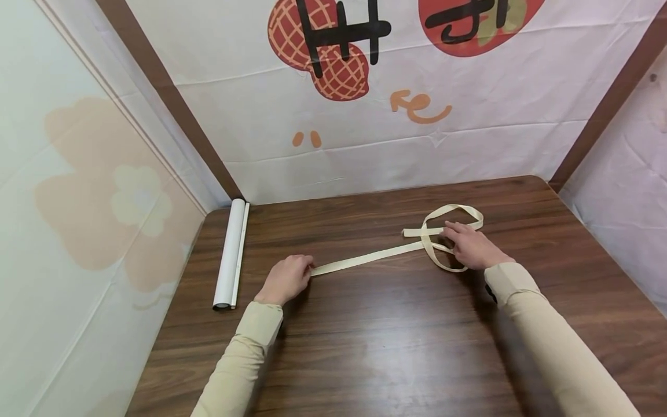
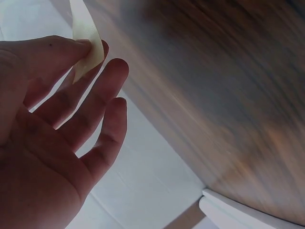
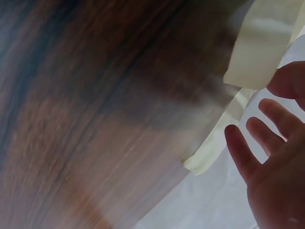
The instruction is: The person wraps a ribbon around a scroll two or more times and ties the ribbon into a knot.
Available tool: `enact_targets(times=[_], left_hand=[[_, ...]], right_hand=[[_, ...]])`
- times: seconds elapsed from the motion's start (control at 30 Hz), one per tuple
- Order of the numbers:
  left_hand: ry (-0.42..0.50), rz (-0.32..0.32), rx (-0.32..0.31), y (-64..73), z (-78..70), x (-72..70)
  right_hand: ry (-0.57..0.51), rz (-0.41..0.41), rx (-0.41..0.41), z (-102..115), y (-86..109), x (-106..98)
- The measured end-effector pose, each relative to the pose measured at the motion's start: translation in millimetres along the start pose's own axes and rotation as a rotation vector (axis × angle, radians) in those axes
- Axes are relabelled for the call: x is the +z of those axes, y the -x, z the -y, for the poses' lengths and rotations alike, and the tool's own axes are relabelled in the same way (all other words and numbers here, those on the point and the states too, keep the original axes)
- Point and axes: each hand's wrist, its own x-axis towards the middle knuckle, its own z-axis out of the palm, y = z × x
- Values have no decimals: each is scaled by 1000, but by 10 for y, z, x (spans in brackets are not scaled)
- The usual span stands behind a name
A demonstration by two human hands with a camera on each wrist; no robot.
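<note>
A long cream ribbon (image 1: 370, 258) runs across the brown table from one hand to the other. My left hand (image 1: 286, 279) pinches one end of it between thumb and index finger. In the left wrist view the ribbon tip (image 2: 88, 62) sticks out past the thumb, while the other fingers are loosely bent. My right hand (image 1: 471, 246) is at the looped part of the ribbon on the right, its thumb on the band's edge in the right wrist view. Loops lie around its fingers, and a free end (image 1: 411, 233) points left. The right index finger is mostly hidden behind the ribbon (image 3: 259, 47).
A white roll (image 1: 229, 255) with a thin white strip alongside lies near the table's left edge. The wooden table (image 1: 375, 336) meets a printed white cloth wall (image 1: 365, 168) at the back, with more cloth at both sides.
</note>
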Motion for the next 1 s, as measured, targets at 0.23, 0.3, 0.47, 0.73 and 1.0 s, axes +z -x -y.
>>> enact_targets(times=[0.23,0.3,0.47,0.73,1.0], left_hand=[[5,-2,-13,72,98,-1],[8,7,-23,88,119,-1],[10,25,-50,117,165,3],[17,22,-68,167,281,2],[9,27,-122,258,411,-47]], right_hand=[[13,55,45,12,14,8],[15,66,50,11,23,11],[15,80,67,-16,43,40],[12,29,56,-65,78,58],[5,36,97,-111,134,40]])
